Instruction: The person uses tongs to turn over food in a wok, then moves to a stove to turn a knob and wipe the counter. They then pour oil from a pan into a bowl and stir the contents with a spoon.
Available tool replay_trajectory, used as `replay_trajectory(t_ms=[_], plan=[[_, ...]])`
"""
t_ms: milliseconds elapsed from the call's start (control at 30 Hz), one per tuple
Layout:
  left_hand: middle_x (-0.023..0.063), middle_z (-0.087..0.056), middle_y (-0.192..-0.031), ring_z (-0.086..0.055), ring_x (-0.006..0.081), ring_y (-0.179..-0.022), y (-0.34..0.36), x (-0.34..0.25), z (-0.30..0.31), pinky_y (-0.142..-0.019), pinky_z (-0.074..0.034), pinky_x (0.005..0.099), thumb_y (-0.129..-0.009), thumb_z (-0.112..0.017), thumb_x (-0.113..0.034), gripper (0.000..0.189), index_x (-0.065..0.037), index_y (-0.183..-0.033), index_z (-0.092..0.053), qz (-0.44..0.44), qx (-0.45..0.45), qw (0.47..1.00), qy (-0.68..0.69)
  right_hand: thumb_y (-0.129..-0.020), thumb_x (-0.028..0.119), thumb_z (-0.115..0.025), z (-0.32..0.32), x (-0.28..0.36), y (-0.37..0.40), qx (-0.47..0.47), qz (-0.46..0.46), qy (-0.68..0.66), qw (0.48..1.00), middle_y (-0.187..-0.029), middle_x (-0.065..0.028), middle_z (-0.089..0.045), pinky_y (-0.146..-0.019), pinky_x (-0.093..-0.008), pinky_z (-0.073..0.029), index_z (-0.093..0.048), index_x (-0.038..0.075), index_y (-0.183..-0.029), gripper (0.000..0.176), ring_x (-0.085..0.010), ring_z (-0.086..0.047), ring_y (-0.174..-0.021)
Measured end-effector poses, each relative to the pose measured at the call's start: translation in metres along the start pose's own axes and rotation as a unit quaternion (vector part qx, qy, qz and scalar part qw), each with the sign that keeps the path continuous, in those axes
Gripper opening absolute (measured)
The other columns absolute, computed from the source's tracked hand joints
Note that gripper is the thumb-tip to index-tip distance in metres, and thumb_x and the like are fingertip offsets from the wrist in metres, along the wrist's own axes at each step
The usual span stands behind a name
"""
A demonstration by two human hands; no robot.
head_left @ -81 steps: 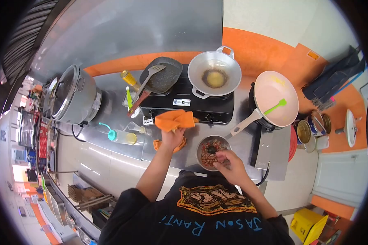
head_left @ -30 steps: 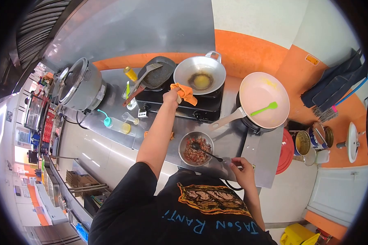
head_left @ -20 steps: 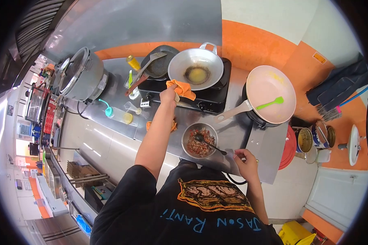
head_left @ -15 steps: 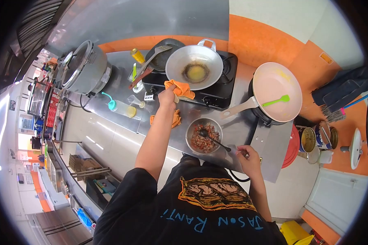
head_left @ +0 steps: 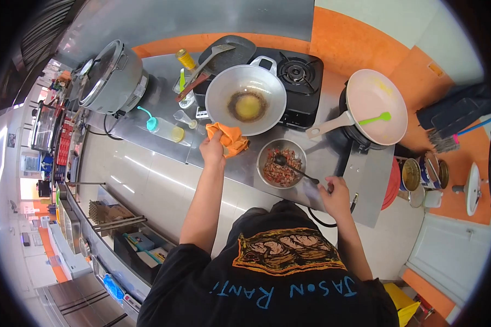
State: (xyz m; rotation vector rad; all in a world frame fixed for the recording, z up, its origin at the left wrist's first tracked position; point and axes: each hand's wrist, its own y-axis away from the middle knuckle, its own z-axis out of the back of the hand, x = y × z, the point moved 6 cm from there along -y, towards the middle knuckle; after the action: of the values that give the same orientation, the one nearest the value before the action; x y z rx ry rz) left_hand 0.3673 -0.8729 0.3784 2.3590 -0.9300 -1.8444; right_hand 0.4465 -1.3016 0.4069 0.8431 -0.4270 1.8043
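My left hand (head_left: 213, 150) is closed on an orange cloth (head_left: 232, 140) at the near edge of a silver wok (head_left: 215, 92). Any handle under the cloth is hidden. A small pool of yellowish oil (head_left: 249, 107) lies in the wok, inside a browned ring. The wok is off the right burner (head_left: 297, 72), over the stove's left front. My right hand (head_left: 336, 196), fingers loosely curled and apart, holds nothing I can see. Just left of it is the handle end of a black spoon (head_left: 300, 173), which rests in a steel bowl (head_left: 260, 163) of chopped reddish food (head_left: 278, 173).
A pale pink pan (head_left: 373, 95) with a green spatula (head_left: 375, 118) sits at right. Behind the wok lies a dark grill pan (head_left: 240, 54) with a metal turner (head_left: 222, 49). Bottles (head_left: 166, 129) and a large cooker (head_left: 112, 82) stand left. The counter's front edge is near my body.
The wok has come off the burner, toward me and to the left, along with my left hand and the cloth. My right hand stays near the bowl. The view has shifted slightly.
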Motion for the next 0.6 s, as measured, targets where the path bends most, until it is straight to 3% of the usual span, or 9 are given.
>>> replay_trajectory(t_ms=[67, 167, 267, 367, 500, 600], plan=[[0.014, -0.069, -0.102, -0.069, 0.0218, -0.089, 0.008, 0.0, 0.013, -0.078, -0.056, 0.0329, -0.091, -0.067, -0.005, 0.021, 0.01, -0.105, -0.066, -0.012, 0.005, 1.0, 0.02, -0.081, 0.024, -0.077, -0.021, -0.001, -0.004, -0.021, 0.008, 0.043, 0.999, -0.095, -0.0197, -0.065, -0.083, -0.0418, -0.052, -0.064, -0.002, -0.11, 0.042, -0.0348, -0.065, -0.092], [0.0154, -0.069, -0.106, -0.07, 0.0243, -0.093, 0.025, -0.003, 0.032, -0.081, -0.056, 0.0329, -0.092, -0.065, -0.005, 0.023, 0.011, -0.109, -0.062, -0.01, -0.002, 1.0, -0.012, -0.083, 0.031, -0.076, -0.048, -0.006, -0.014, 0.012, -0.049, 0.093, 0.994, -0.104, -0.0248, -0.065, -0.09, -0.0442, -0.051, -0.062, -0.004, -0.114, 0.049, -0.0383, -0.064, -0.105], [0.0135, -0.068, -0.107, -0.07, 0.0216, -0.093, 0.025, 0.014, 0.059, -0.081, -0.055, 0.031, -0.093, -0.065, -0.006, 0.023, 0.009, -0.11, -0.062, 0.003, 0.004, 1.0, -0.011, -0.086, 0.038, -0.074, -0.076, -0.025, -0.029, 0.043, -0.048, 0.156, 0.986, -0.095, -0.0242, -0.069, -0.084, -0.0404, -0.054, -0.062, -0.005, -0.116, 0.054, -0.0322, -0.069, -0.093], [0.0118, -0.069, -0.106, -0.069, 0.0195, -0.092, 0.037, 0.022, 0.073, -0.079, -0.055, 0.0301, -0.093, -0.065, -0.007, 0.022, 0.009, -0.108, -0.063, 0.001, 0.008, 1.0, 0.013, -0.086, 0.04, -0.073, -0.079, -0.018, -0.023, 0.156, -0.255, -0.047, 0.953, -0.098, -0.0273, -0.071, -0.083, -0.043, -0.054, -0.066, -0.006, -0.113, 0.054, -0.0397, -0.069, -0.09], [0.0108, -0.069, -0.103, -0.069, 0.0179, -0.09, 0.051, 0.034, 0.09, -0.078, -0.054, 0.0289, -0.093, -0.065, -0.007, 0.021, 0.009, -0.107, -0.064, -0.002, 0.011, 1.0, 0.005, -0.087, 0.031, -0.072, -0.09, -0.04, -0.029, 0.09, -0.112, 0.023, 0.989, -0.086, -0.0233, -0.072, -0.078, -0.041, -0.053, -0.074, -0.004, -0.092, 0.036, -0.035, -0.07, -0.081], [0.0103, -0.069, -0.101, -0.068, 0.0173, -0.089, 0.053, 0.047, 0.1, -0.077, -0.053, 0.0284, -0.093, -0.065, -0.007, 0.021, 0.009, -0.106, -0.064, -0.015, 0.001, 1.0, -0.011, -0.088, 0.026, -0.07, -0.084, -0.031, -0.024, 0.031, -0.046, -0.013, 0.998, -0.087, -0.0229, -0.071, -0.079, -0.0425, -0.054, -0.075, -0.001, -0.095, 0.028, -0.0375, -0.07, -0.083]])
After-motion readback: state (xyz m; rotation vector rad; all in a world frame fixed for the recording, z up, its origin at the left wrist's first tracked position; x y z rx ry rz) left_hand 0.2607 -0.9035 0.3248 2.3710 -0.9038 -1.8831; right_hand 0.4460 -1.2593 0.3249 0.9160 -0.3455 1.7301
